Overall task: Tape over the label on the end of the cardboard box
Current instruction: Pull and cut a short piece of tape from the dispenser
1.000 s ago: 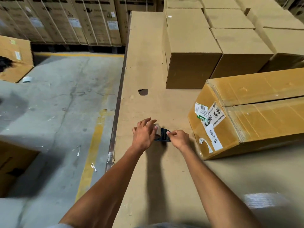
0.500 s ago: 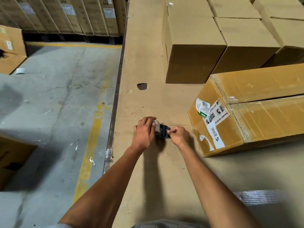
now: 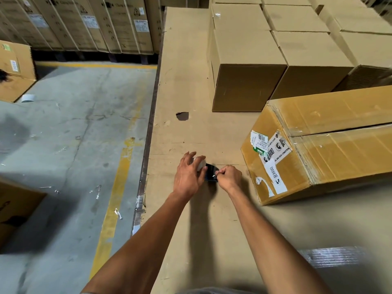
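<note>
Picking at the tape's free end, the right hand [image 3: 230, 178] pinches its fingers shut on it, while the left hand [image 3: 188, 176] clasps the pale tape roll in its black dispenser [image 3: 209, 172] on the cardboard-covered worktop [image 3: 191, 81]. Just beyond, the long tan cardboard box [image 3: 331, 134] lies with its white end label [image 3: 272, 154] seemingly bare of new tape; taping remains.

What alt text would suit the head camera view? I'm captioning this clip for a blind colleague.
Two bare hands meet over a black tape dispenser on a cardboard-covered table: the left hand grips its roll, the right hand pinches at the tape's end. To the right lies a long tape-wrapped cardboard box, white labels on its near end.
</note>
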Tool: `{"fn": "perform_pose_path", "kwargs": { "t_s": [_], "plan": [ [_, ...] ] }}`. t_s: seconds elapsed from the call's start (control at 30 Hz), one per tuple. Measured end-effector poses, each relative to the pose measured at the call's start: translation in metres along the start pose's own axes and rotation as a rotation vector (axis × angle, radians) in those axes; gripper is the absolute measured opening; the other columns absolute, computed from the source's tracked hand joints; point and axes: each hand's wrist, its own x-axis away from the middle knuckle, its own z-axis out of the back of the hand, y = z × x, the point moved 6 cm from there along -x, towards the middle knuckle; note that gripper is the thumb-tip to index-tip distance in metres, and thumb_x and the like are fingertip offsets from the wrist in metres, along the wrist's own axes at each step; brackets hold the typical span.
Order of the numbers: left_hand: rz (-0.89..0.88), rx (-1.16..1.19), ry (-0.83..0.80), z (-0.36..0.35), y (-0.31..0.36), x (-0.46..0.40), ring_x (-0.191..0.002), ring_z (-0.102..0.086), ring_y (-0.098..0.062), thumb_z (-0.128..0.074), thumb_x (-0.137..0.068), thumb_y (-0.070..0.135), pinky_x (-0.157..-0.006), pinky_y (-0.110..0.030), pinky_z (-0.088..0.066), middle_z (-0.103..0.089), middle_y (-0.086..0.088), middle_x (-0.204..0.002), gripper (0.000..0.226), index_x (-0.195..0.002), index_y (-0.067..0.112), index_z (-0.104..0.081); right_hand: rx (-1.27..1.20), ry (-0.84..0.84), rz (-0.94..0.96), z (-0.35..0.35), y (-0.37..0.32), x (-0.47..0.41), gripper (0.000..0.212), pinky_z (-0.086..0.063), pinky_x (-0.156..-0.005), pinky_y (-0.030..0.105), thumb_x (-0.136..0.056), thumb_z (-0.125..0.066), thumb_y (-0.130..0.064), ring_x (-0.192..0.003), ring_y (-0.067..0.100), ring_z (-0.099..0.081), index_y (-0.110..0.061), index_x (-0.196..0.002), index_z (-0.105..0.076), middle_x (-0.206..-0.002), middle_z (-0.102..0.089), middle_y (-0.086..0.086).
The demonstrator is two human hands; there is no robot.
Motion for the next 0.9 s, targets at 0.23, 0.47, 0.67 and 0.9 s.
{"fn": "perform_pose_path", "kwargs": {
  "t_s": [0.23, 0.47, 0.67, 0.9],
  "plan": [
    [0.095, 0.331, 0.036, 0.004, -0.019, -0.002, -0.15, -0.048, -0.029, -0.066, -0.103, 0.032, -0.12, -0.046, -0.045, -0.055, -0.009, -0.156, 0.04, -0.142, 0.026, -0.07, 0.045, -0.016, 0.018, 0.001, 0.002, -0.005, 0.019, -0.054, -0.098, 0.033, -0.095, -0.063, -0.012, -0.116, 0.032, -0.067, -0.011, -0.103, -0.08, -0.115, -0.078, 0.01],
    [0.193, 0.494, -0.008, 0.007, -0.021, -0.003, -0.147, -0.049, -0.022, -0.066, -0.096, 0.035, -0.119, -0.049, -0.046, -0.055, -0.004, -0.153, 0.044, -0.139, 0.027, -0.071, 0.051, -0.03, 0.016, 0.002, 0.007, -0.005, 0.016, -0.059, -0.091, 0.034, -0.089, -0.067, -0.013, -0.106, 0.029, -0.072, -0.014, -0.095, -0.083, -0.105, -0.081, 0.007],
    [0.26, 0.183, 0.014, 0.003, -0.002, -0.005, -0.152, -0.037, -0.03, -0.068, -0.099, 0.055, -0.117, -0.047, -0.047, -0.041, -0.011, -0.163, 0.052, -0.144, 0.029, -0.065, 0.013, 0.005, 0.017, 0.008, 0.005, -0.001, 0.023, -0.056, -0.09, 0.034, -0.087, -0.064, -0.01, -0.107, 0.033, -0.072, -0.016, -0.096, -0.084, -0.108, -0.081, 0.008],
    [0.291, 0.221, 0.122, 0.006, -0.002, 0.0, -0.133, -0.052, -0.032, -0.075, -0.097, 0.048, -0.107, -0.046, -0.055, -0.037, -0.011, -0.15, 0.06, -0.151, 0.029, -0.058, -0.026, -0.001, 0.003, 0.007, 0.005, -0.004, 0.025, -0.056, -0.092, 0.035, -0.087, -0.061, -0.008, -0.11, 0.034, -0.071, -0.016, -0.098, -0.082, -0.111, -0.08, 0.009]
  ]
}}
